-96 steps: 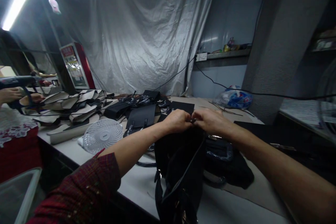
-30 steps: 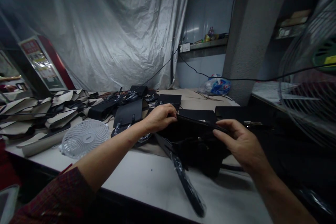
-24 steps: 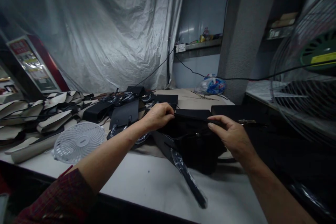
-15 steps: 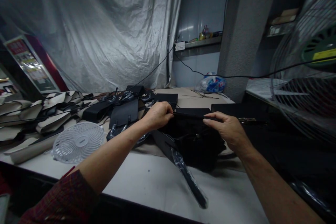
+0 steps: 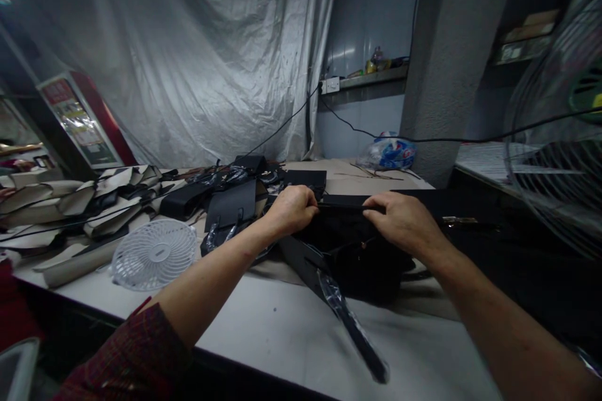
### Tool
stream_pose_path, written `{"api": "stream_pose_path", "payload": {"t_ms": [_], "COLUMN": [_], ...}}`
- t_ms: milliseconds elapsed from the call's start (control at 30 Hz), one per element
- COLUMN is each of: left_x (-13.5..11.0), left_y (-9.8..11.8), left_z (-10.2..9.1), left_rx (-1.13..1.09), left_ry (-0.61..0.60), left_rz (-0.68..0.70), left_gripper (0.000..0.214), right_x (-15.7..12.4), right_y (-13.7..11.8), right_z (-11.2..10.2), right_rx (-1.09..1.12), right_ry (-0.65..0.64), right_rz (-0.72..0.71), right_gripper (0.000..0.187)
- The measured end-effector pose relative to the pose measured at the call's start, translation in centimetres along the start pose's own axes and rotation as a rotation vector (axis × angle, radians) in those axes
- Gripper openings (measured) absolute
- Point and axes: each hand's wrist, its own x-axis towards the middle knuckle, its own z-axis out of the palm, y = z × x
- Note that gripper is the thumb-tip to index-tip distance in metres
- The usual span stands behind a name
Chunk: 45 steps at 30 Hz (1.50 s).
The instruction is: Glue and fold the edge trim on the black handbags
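Observation:
A black handbag [image 5: 362, 263] lies on the white worktable [image 5: 282, 332] in front of me. My left hand [image 5: 292, 208] is closed on the left end of its top edge. My right hand [image 5: 403, 220] is closed on the same top edge a little to the right. A black strap wrapped in clear plastic [image 5: 350, 319] runs from the bag toward the table's near edge.
A small white fan [image 5: 155, 254] lies flat at the left. Black bag panels [image 5: 232, 203] and beige cut pieces [image 5: 94, 200] are piled behind it. A large wire-guard fan [image 5: 559, 138] stands at the right, a pillar [image 5: 451, 62] behind, a cable [image 5: 470, 138] crossing.
The bag went from held up at the table's edge to lying on the table. My right hand moved left along the top edge and closed on it.

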Motion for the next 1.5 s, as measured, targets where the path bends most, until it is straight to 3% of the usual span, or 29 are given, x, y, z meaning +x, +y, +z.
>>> {"api": "stream_pose_path", "payload": {"t_ms": [200,433,733,967,1167,1300,1500], "left_x": [-0.1,-0.2,-0.4,-0.6,-1.2,-2.4,-3.6], "left_y": [-0.3,-0.2,-0.9,-1.1,-1.9,-3.3,-4.9], "left_z": [-0.2,-0.1,-0.3,-0.3,-0.5,-0.8,-0.9], "left_rx": [-0.001,0.007,0.003,0.022,0.008,-0.016,-0.063], "left_ry": [0.019,0.03,0.044,0.063,0.053,0.076,0.112], "left_rz": [-0.051,-0.039,-0.028,-0.003,0.013,0.048,-0.118], "left_gripper": [0.004,0.004,0.002,0.005,0.007,0.022,0.019], "right_x": [1.5,2.3,3.0,3.7,4.6,5.4,5.6], "right_y": [-1.0,-4.1,-3.9,-5.5,-6.9,-6.5,-6.0], "right_z": [-0.4,0.7,1.3,1.9,2.5,3.0,3.1], "right_rx": [-0.156,-0.148,-0.094,-0.118,-0.034,-0.018,0.0], "right_ry": [-0.102,-0.169,-0.195,-0.203,-0.287,-0.308,-0.311], "right_rz": [-0.017,-0.13,-0.149,-0.204,-0.307,-0.282,-0.289], "right_gripper": [0.013,0.018,0.019,0.016,0.019,0.023,0.021]}}
